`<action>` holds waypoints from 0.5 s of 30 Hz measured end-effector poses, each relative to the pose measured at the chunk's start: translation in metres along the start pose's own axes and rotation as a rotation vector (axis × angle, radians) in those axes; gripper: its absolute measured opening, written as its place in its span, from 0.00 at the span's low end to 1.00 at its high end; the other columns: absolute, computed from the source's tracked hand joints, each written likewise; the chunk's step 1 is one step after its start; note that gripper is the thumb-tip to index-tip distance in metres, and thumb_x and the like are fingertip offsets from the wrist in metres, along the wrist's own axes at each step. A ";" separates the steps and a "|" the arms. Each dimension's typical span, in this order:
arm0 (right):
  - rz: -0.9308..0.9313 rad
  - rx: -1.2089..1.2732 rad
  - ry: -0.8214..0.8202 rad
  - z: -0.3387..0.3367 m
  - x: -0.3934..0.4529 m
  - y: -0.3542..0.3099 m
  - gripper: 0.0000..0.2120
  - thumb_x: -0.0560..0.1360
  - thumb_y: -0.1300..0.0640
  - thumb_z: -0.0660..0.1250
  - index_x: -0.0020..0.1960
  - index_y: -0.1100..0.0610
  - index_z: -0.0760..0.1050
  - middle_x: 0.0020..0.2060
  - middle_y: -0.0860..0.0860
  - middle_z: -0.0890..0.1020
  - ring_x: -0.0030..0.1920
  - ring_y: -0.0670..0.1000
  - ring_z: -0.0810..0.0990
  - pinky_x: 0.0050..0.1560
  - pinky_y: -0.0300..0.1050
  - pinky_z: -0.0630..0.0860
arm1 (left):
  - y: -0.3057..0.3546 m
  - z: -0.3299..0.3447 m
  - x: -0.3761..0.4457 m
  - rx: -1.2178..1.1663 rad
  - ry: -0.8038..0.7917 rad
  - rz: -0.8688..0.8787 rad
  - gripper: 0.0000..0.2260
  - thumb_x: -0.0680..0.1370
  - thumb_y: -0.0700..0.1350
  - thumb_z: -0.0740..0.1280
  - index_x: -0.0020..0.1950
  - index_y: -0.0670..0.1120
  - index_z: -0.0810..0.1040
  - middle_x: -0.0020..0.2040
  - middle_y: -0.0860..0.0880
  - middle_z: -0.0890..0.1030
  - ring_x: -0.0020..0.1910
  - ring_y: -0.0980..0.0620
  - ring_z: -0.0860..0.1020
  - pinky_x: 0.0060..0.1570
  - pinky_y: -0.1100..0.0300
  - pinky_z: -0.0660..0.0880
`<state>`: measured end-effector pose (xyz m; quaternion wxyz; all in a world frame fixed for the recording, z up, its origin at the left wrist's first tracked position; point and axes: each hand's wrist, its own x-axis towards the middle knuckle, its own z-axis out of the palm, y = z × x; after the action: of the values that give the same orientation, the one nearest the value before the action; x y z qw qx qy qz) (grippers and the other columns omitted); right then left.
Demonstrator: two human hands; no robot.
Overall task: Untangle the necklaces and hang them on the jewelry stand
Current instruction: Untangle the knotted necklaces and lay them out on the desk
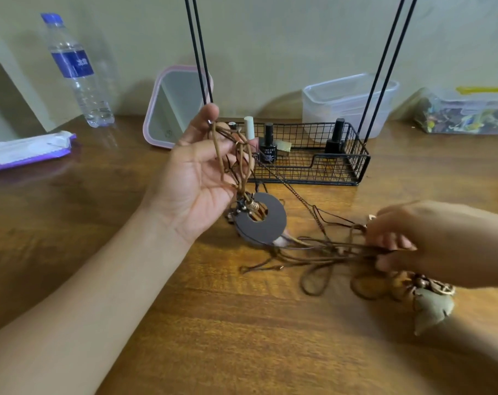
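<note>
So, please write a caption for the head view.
Left hand lifts tangled necklaces; right hand pulls cords.

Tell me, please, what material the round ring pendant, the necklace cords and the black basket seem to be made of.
Ring pendant: flat, matte dark brown, likely wood or leather; unclear.
Necklace cords: tan and brown, probably waxed cotton or leather; they loop softly.
Black basket: metal wire with black coating, judging by its thin rigid grid.

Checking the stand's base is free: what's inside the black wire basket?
Inside the wire basket: two black nail polish bottles, a pale tube, a small tan block. Left hand and cords cover its left end.
</note>
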<state>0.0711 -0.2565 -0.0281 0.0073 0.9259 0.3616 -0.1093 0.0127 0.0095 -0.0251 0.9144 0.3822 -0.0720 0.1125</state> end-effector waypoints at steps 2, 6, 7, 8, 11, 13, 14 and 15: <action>0.044 -0.012 0.011 0.002 0.000 0.012 0.07 0.72 0.38 0.68 0.43 0.35 0.70 0.40 0.35 0.77 0.41 0.37 0.75 0.46 0.43 0.77 | -0.001 -0.001 0.001 0.066 0.019 -0.008 0.17 0.68 0.31 0.61 0.47 0.51 0.76 0.33 0.53 0.79 0.34 0.54 0.82 0.39 0.59 0.76; 0.027 -0.053 0.073 0.001 -0.001 0.005 0.12 0.66 0.30 0.64 0.44 0.33 0.67 0.43 0.34 0.75 0.44 0.37 0.74 0.48 0.43 0.76 | -0.004 -0.001 0.002 0.202 0.059 -0.028 0.17 0.73 0.29 0.59 0.46 0.50 0.76 0.33 0.54 0.80 0.34 0.57 0.82 0.42 0.57 0.73; -0.011 -0.061 0.125 0.002 0.000 -0.001 0.16 0.64 0.26 0.60 0.47 0.33 0.67 0.44 0.34 0.74 0.46 0.38 0.74 0.47 0.44 0.76 | -0.004 -0.001 0.001 0.221 0.071 -0.034 0.17 0.74 0.28 0.58 0.46 0.50 0.76 0.33 0.54 0.81 0.34 0.57 0.81 0.41 0.58 0.73; -0.053 -0.044 0.197 0.003 0.001 -0.007 0.20 0.63 0.24 0.56 0.49 0.33 0.68 0.44 0.34 0.74 0.46 0.40 0.74 0.46 0.44 0.76 | -0.004 -0.001 0.001 0.233 0.083 -0.037 0.17 0.76 0.28 0.57 0.46 0.50 0.76 0.33 0.53 0.81 0.34 0.57 0.81 0.41 0.58 0.74; -0.166 0.131 0.382 0.005 0.005 -0.024 0.21 0.67 0.26 0.56 0.50 0.38 0.75 0.44 0.35 0.75 0.46 0.38 0.74 0.43 0.41 0.73 | 0.001 -0.002 0.002 0.245 0.137 -0.045 0.17 0.72 0.29 0.59 0.44 0.50 0.78 0.36 0.52 0.78 0.36 0.55 0.79 0.39 0.59 0.74; -0.246 0.268 0.447 0.003 0.008 -0.030 0.12 0.71 0.37 0.62 0.47 0.41 0.79 0.45 0.37 0.79 0.48 0.38 0.76 0.44 0.35 0.70 | 0.006 -0.003 0.004 0.278 0.208 -0.048 0.18 0.72 0.29 0.58 0.42 0.51 0.78 0.36 0.50 0.75 0.36 0.53 0.74 0.40 0.59 0.70; -0.268 0.356 0.444 0.002 0.009 -0.032 0.08 0.73 0.44 0.64 0.45 0.43 0.81 0.44 0.39 0.81 0.48 0.41 0.77 0.44 0.34 0.70 | 0.009 -0.004 0.005 0.294 0.255 -0.039 0.18 0.74 0.29 0.56 0.42 0.51 0.77 0.37 0.50 0.74 0.37 0.53 0.73 0.40 0.58 0.68; -0.267 0.440 0.415 0.002 0.009 -0.034 0.07 0.73 0.50 0.64 0.44 0.45 0.82 0.43 0.42 0.82 0.46 0.44 0.79 0.44 0.33 0.71 | 0.011 -0.005 0.006 0.300 0.301 -0.025 0.19 0.75 0.29 0.55 0.42 0.50 0.76 0.39 0.48 0.74 0.40 0.52 0.73 0.40 0.58 0.67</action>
<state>0.0546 -0.2259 -0.0294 -0.2813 0.8521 0.4413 0.0063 0.0157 0.0214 -0.0200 0.8489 0.4939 0.0876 0.1664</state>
